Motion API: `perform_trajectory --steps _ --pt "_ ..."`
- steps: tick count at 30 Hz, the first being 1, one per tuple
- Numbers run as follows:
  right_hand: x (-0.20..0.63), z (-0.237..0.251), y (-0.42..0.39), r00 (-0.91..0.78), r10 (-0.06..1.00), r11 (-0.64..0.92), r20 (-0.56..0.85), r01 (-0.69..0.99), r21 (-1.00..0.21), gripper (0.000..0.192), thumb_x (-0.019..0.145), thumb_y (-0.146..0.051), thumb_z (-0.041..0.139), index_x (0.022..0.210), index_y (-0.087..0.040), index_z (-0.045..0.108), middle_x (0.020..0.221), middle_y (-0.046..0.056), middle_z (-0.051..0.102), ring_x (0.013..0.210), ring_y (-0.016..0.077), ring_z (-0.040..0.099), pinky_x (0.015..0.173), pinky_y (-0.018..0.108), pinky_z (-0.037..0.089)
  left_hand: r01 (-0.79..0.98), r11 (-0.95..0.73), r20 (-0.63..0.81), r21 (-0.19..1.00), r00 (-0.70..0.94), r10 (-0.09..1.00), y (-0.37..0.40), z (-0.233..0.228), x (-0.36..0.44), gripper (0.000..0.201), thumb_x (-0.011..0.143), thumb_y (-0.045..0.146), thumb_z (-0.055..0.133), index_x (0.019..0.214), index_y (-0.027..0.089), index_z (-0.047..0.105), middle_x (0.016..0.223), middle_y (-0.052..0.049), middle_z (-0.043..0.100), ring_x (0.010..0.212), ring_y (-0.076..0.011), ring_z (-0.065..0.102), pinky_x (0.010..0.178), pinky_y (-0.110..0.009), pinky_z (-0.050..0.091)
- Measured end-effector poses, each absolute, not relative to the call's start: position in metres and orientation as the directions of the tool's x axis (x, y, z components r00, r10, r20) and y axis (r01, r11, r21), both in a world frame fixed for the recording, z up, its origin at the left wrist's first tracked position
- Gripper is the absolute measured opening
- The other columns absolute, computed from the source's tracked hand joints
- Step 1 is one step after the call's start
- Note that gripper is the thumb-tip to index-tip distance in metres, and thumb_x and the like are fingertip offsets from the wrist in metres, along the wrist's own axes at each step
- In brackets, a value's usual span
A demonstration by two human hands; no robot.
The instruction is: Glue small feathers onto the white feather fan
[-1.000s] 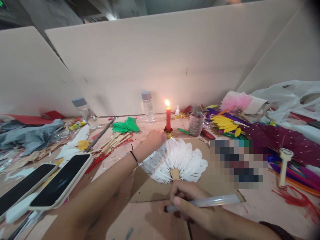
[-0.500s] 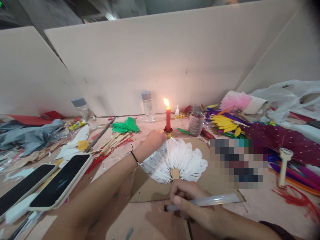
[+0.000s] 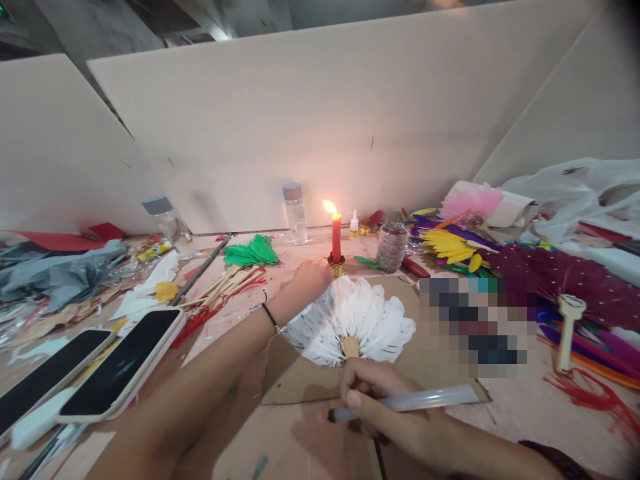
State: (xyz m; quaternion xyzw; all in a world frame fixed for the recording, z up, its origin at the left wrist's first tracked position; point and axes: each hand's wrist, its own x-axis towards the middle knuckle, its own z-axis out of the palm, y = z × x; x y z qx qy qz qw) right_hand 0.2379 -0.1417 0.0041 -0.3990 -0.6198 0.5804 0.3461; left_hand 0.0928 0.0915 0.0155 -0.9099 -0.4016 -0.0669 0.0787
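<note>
My left hand [image 3: 313,277] reaches across the table to the gold holder [image 3: 338,268] of a lit red candle [image 3: 337,238]. Its fingers are closed at the holder's left side, and what they pinch is hidden. A hot glue stick [image 3: 430,398], translucent with a dark tip at its left end, lies in my right hand [image 3: 385,397]. The fingers of that hand are also bent at the wooden handle [image 3: 351,347] of a white feather fan [image 3: 365,310]. Beneath the fan is a sheet of brown cardboard [image 3: 295,387].
Two phones [image 3: 123,363] lie at left, near fan sticks with red tassels [image 3: 210,307]. Green feathers [image 3: 251,251], a clear bottle [image 3: 295,213] and a small dropper bottle [image 3: 354,225] stand behind. Colourful feathers [image 3: 447,248] and a maroon fan [image 3: 565,280] crowd the right. White boards [image 3: 250,120] close the back.
The candle flame leans a little further left. Both hands, the glue stick and the feather fan stay practically where they were.
</note>
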Motion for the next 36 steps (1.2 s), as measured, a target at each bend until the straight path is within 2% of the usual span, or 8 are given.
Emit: perform_trajectory --steps 6,10,13,17,23,30,36 --pt "0.238 -0.002 -0.141 -0.451 0.891 -0.018 -0.051 0.077 -0.997 0.057 0.095 -0.077 0.058 0.090 -0.021 0.057 0.083 0.006 0.065 0.061 0.0139 0.049 0.053 0.024 0.035 0.734 -0.657 0.125 -0.174 0.678 0.724 0.091 0.016 0.093 0.025 0.092 -0.003 0.058 0.098 0.010 0.079 0.095 -0.015 0.078 0.094 -0.0265 0.076 0.082 -0.031 0.056" --pt "0.238 0.001 -0.143 -0.445 0.895 -0.003 -0.038 0.078 -0.997 0.060 0.094 -0.081 0.056 0.087 -0.021 0.055 0.077 0.004 0.062 0.063 0.0148 0.049 0.056 0.025 0.036 0.724 -0.662 0.108 -0.193 0.687 0.719 0.092 0.016 0.093 0.026 0.094 -0.002 0.056 0.096 0.010 0.079 0.095 -0.015 0.078 0.093 -0.0262 0.076 0.082 -0.031 0.056" --pt "0.239 0.001 -0.143 -0.438 0.898 -0.004 -0.043 0.090 -0.996 0.057 0.096 -0.077 0.057 0.089 -0.021 0.056 0.079 0.004 0.063 0.065 0.0153 0.050 0.057 0.025 0.037 0.708 -0.677 0.100 -0.199 0.702 0.705 0.093 0.016 0.093 0.027 0.094 -0.001 0.055 0.097 0.009 0.080 0.095 -0.016 0.079 0.093 -0.0279 0.076 0.081 -0.033 0.056" --pt "0.240 0.001 -0.142 -0.410 0.910 -0.009 -0.058 0.121 -0.993 0.059 0.094 -0.079 0.058 0.088 -0.021 0.058 0.079 0.004 0.061 0.066 0.0157 0.052 0.057 0.025 0.038 0.693 -0.694 0.094 -0.193 0.717 0.690 0.095 0.020 0.091 0.026 0.097 0.001 0.055 0.098 0.009 0.080 0.097 -0.017 0.079 0.092 -0.0278 0.076 0.081 -0.034 0.056" --pt "0.236 0.005 -0.141 -0.447 0.893 -0.035 -0.052 0.048 -0.998 0.065 0.091 -0.086 0.057 0.086 -0.021 0.054 0.073 0.002 0.060 0.059 0.0128 0.046 0.052 0.023 0.032 0.668 -0.725 0.107 -0.165 0.743 0.660 0.095 0.026 0.084 0.021 0.097 0.003 0.058 0.095 0.011 0.078 0.096 -0.015 0.079 0.089 -0.0260 0.075 0.082 -0.033 0.054" --pt "0.236 0.006 -0.141 -0.455 0.890 0.002 -0.009 0.024 -1.000 0.061 0.096 -0.081 0.057 0.086 -0.021 0.054 0.068 -0.003 0.052 0.059 0.0118 0.045 0.053 0.022 0.033 0.654 -0.744 0.148 -0.138 0.756 0.637 0.098 0.022 0.076 0.020 0.097 0.004 0.056 0.091 0.013 0.073 0.090 -0.011 0.075 0.083 -0.0222 0.069 0.079 -0.031 0.050" --pt "0.236 0.000 -0.141 -0.466 0.885 -0.012 -0.016 0.012 -1.000 0.061 0.096 -0.081 0.058 0.088 -0.021 0.055 0.072 0.000 0.058 0.060 0.0119 0.046 0.053 0.022 0.032 0.649 -0.751 0.155 -0.118 0.760 0.632 0.101 0.024 0.074 0.021 0.097 0.004 0.054 0.088 0.013 0.070 0.091 -0.010 0.074 0.082 -0.0208 0.066 0.076 -0.030 0.047"
